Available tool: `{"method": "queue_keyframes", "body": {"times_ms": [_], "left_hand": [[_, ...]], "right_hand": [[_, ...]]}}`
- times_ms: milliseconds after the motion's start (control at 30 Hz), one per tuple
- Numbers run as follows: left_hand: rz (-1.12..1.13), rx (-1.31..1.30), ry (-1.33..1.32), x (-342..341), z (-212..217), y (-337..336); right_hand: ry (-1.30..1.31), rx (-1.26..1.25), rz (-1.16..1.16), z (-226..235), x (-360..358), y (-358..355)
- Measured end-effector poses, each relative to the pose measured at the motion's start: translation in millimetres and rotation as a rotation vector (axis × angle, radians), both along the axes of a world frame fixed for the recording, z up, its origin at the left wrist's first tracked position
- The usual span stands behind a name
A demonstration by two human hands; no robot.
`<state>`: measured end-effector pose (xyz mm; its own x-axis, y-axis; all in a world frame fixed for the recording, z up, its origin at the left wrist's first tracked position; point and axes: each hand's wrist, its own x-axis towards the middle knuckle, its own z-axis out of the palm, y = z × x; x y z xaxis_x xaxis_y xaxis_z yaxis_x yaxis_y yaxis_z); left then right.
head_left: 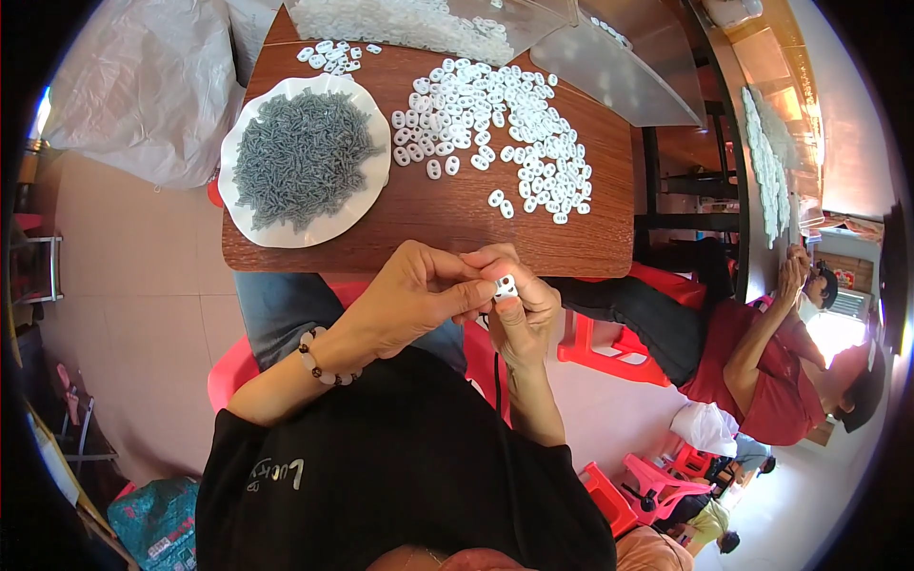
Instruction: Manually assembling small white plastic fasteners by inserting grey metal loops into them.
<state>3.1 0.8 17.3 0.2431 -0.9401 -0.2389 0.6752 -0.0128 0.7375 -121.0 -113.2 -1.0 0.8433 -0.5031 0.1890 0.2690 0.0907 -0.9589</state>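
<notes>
Between the thumb and fingers of my right hand point(526, 322) is a small white oval plastic piece with two dark holes point(506, 286), just off the table's near edge. My left hand point(428, 293) is closed in a pinch right against it; anything between those fingertips is too small to make out. Many similar white pieces point(552, 167) lie spread over the brown table point(419, 219). To their left, a white scalloped plate point(255, 226) carries a heap of short, thin grey rod-like pieces point(303, 157).
A smaller group of white pieces point(333, 57) lies behind the plate. Clear bins point(419, 29) stand along the table's far side. A big white plastic bag point(143, 86) is at the far left. On the right sits a person in a red shirt point(771, 381), beside red stools point(619, 352).
</notes>
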Motion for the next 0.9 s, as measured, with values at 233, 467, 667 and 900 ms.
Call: {"method": "queue_keyframes", "body": {"times_ms": [233, 467, 667, 900], "left_hand": [[0.012, 0.021, 0.004, -0.9, -2.0, 1.8], [0.043, 0.006, 0.057, -3.2, 3.7, 2.3], [0.045, 0.034, 0.145, -4.5, -1.2, 2.9], [0.078, 0.026, 0.139, -5.2, -0.4, -4.1]], "right_hand": [[-0.032, -0.014, 0.001, -3.6, 1.4, 1.9], [-0.028, -0.073, -0.045, 0.3, 4.2, 4.8], [-0.048, -0.042, -0.060, 2.0, 8.8, 8.4], [-0.089, 0.013, -0.108, -6.0, 10.6, 9.1]]}}
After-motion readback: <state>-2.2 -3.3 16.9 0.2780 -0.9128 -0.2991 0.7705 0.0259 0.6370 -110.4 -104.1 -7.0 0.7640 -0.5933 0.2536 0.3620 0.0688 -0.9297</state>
